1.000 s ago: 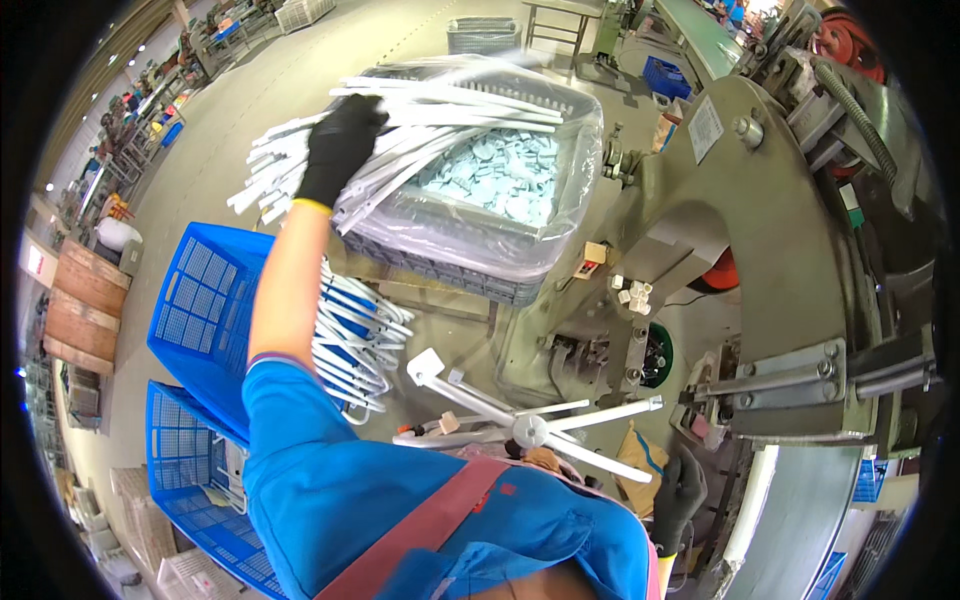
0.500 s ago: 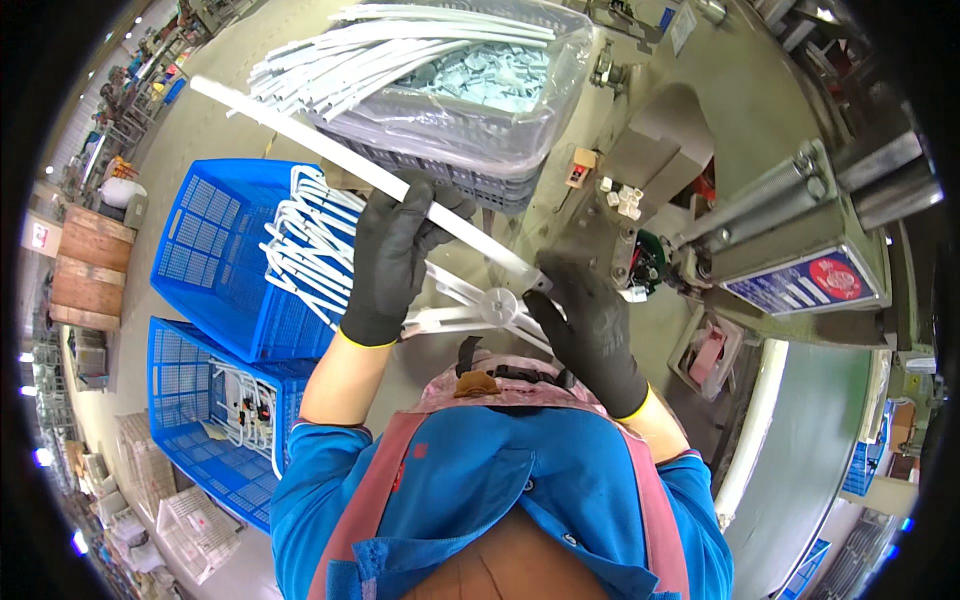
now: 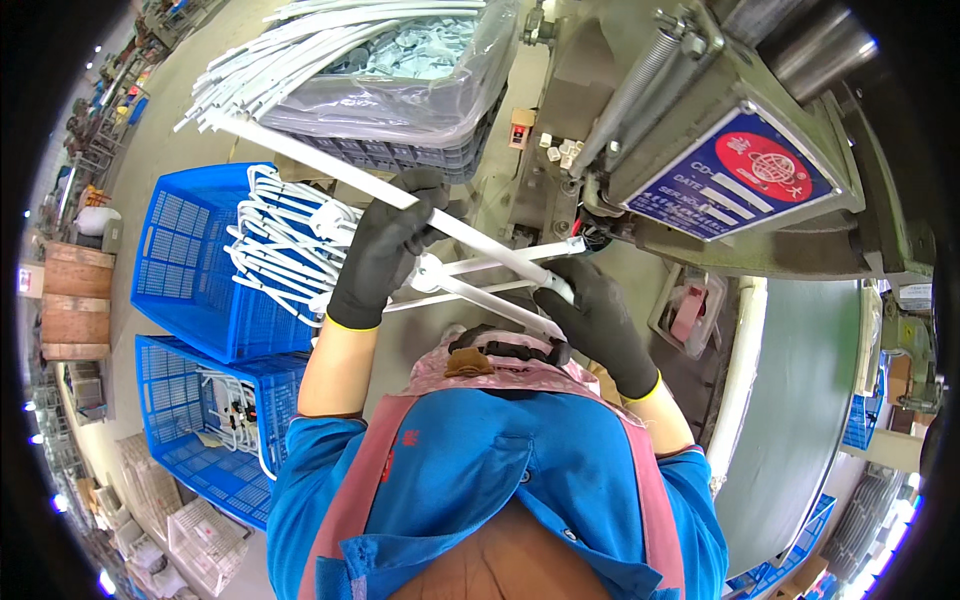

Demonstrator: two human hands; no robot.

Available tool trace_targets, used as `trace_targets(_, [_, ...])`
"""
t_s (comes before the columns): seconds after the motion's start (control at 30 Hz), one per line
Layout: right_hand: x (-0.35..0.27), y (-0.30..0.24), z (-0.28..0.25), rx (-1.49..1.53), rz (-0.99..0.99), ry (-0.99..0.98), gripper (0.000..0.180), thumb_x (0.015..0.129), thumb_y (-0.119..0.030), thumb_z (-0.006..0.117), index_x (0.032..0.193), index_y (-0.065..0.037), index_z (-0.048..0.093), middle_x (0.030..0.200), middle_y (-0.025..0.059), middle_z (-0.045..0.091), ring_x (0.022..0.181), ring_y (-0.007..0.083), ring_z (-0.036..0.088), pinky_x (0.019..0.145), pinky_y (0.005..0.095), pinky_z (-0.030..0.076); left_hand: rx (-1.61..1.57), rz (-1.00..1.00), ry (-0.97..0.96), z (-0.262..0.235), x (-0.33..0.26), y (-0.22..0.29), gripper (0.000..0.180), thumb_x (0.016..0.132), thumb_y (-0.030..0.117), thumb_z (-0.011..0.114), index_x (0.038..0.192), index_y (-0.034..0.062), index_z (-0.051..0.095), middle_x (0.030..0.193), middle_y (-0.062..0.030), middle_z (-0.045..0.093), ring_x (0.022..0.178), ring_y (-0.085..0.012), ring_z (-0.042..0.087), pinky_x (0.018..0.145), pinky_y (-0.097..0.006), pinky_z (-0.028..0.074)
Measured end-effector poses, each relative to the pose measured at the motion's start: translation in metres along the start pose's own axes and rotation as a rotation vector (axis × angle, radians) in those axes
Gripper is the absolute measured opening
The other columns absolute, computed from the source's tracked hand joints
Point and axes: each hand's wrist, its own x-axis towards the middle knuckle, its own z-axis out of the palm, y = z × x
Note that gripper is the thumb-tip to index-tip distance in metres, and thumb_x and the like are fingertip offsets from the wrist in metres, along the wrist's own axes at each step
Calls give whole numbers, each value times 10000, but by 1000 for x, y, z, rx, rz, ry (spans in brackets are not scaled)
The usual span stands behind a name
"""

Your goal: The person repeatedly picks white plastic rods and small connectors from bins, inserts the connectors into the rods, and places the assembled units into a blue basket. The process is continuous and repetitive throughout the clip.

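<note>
Gripping a long white plastic strip (image 3: 330, 172) with my left hand (image 3: 385, 250), fingers wrapped round its middle, while my right hand (image 3: 595, 315) pinches the low end against a white spoked piece (image 3: 455, 285) by the machine (image 3: 720, 150). A second ago that left hand was up at the grey crate (image 3: 400, 150) grabbing from the bundle of strips (image 3: 300, 50); now one strip's out and lined up at the piece. Blue crate (image 3: 190, 260) of white hangers (image 3: 280, 240) sits left, another blue crate (image 3: 200, 440) below.

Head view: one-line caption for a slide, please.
Gloved left hand and right hand grip a long white plastic strip beside a green machine.
</note>
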Motion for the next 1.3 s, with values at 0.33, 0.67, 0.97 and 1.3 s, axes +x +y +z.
trace_targets(0.33, [-10, 11, 1, -266, -63, 99, 307, 792, -274, 686, 1025, -81, 636, 824, 137, 656, 723, 342, 634, 630, 431, 495, 117, -74, 60, -4, -1, -19, 322, 958, 177, 535, 1189, -47, 520, 973, -112, 635, 921, -204, 656, 815, -322, 567])
trace_targets(0.67, [-44, 41, -26, -274, -16, 94, 226, 791, -212, 696, 954, -66, 642, 755, 152, 653, 677, 351, 637, 575, 426, 489, 1312, 420, 1021, -147, -15, -21, 429, 937, 228, 584, 1255, -46, 496, 1244, -181, 554, 1142, -245, 516, 972, -395, 404])
trace_targets(0.97, [-80, 32, -52, -405, 52, -6, 189, 794, -184, 677, 912, -40, 648, 688, 155, 609, 579, 315, 588, 534, 393, 435, -387, 250, 591, -161, 0, -52, 304, 950, 228, 535, 1119, -24, 552, 1002, -138, 645, 914, -255, 653, 833, -395, 547])
trace_targets(1.3, [-83, 39, -48, -433, -79, 52, 232, 768, -210, 708, 904, -37, 635, 655, 126, 585, 557, 315, 558, 504, 394, 409, -212, 334, 611, -154, 16, -56, 305, 977, 271, 461, 1201, 71, 514, 985, -60, 616, 845, -178, 624, 744, -349, 561])
